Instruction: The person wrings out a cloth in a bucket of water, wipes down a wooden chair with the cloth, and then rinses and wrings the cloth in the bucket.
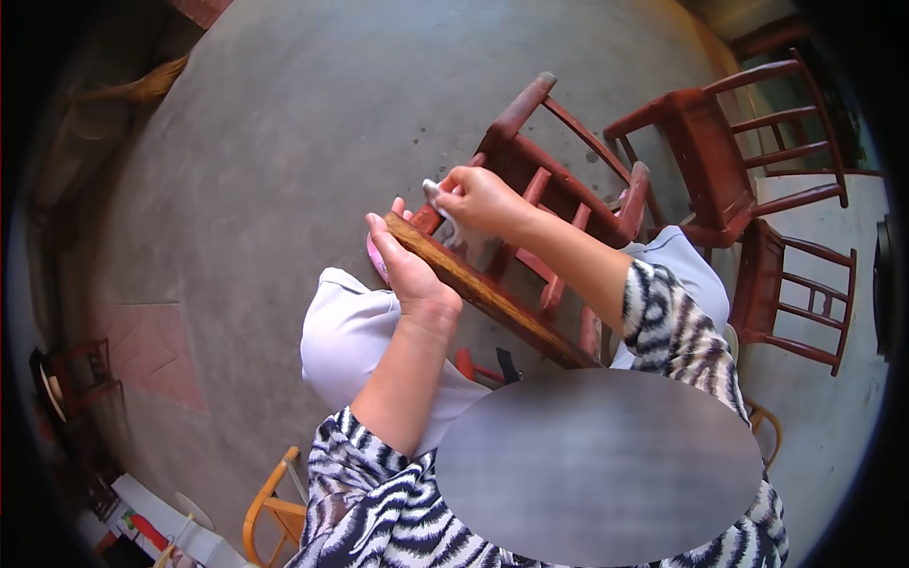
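A reddish-brown wooden chair (563, 194) lies tipped in front of me, its seat and legs pointing away. Its top rail (483, 289), worn to bare yellowish wood along the edge, slants toward my lap. Near the far end of that rail, my left hand (412, 270) grips it, palm against the side and fingertips showing past it. My right hand (481, 201) pinches a crumpled white cloth (433, 192) beside the chair's back post (428, 220). Part of the cloth hangs below the fingers. The chair's near end is hidden by a blurred oval.
Two more reddish-brown chairs (705, 156) (791, 293) lie or stand to the right. A yellowish chair frame (275, 506) is at the lower left, near a white surface (180, 521) with items. A broom (142, 90) shows at the upper left. Grey concrete floor (284, 142) spreads ahead.
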The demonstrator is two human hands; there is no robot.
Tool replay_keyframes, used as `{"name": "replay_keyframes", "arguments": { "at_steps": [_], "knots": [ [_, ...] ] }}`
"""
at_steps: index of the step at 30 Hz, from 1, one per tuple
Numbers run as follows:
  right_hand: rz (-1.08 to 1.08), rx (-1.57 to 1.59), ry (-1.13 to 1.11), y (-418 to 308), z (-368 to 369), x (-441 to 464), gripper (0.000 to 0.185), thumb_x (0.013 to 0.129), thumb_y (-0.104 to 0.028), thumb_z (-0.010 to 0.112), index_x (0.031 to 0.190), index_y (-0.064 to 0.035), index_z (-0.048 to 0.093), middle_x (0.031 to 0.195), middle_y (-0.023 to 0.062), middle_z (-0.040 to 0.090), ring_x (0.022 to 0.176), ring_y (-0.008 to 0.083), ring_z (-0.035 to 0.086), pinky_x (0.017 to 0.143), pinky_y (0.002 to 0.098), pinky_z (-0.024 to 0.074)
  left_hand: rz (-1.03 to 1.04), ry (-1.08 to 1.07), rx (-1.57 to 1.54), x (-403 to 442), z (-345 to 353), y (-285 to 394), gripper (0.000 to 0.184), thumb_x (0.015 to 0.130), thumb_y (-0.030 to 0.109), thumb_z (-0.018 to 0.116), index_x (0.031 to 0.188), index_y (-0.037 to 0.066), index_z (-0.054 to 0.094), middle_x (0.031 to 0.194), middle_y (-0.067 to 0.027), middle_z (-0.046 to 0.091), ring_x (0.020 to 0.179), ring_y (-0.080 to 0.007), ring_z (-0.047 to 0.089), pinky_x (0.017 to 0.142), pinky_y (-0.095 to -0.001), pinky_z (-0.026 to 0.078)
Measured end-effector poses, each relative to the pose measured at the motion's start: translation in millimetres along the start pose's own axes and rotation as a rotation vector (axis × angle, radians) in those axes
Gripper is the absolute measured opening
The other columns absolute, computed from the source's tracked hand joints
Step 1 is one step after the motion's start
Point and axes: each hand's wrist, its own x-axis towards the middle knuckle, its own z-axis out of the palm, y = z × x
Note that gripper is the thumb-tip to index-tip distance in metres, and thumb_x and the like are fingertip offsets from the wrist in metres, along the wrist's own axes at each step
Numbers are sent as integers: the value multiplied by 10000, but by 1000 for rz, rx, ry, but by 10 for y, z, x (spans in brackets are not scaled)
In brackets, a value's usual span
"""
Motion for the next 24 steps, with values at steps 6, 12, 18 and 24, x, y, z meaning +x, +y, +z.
{"name": "replay_keyframes", "arguments": {
  "at_steps": [6, 12, 18, 24],
  "knots": [
    [329, 322, 6, 115, -124, -96, 228, 811, -210, 608, 850, 15, 622, 702, 45, 598, 604, 129, 555, 535, 291, 440, -4, -12, -24, -8, 69, 36, 599, 876, 570, 334, 1219, 89, 428, 1123, -73, 451, 1107, -210, 408, 990, -404, 292],
    [526, 450, -5, 102, 28, 40, 197, 812, -150, 564, 748, 24, 628, 633, 53, 582, 522, 148, 536, 482, 315, 425, 25, 22, -15, 19, 35, 2, 590, 863, 583, 358, 1182, 95, 453, 1097, -73, 457, 1082, -213, 415, 973, -388, 307],
    [464, 513, -200, -197, -39, -212, 197, 812, -159, 569, 759, 15, 645, 655, 40, 589, 560, 116, 533, 506, 280, 426, 34, -69, -107, 76, -32, -61, 636, 877, 552, 385, 1231, 25, 422, 1177, -116, 403, 1105, -219, 408, 981, -370, 311],
    [220, 333, -462, -183, -193, -198, 229, 805, -193, 563, 767, 13, 655, 672, 68, 611, 584, 135, 553, 550, 298, 436, 33, -80, -46, 85, -74, -61, 635, 867, 592, 330, 1238, 80, 382, 1175, -130, 450, 1098, -258, 444, 973, -408, 345]
  ]
}}
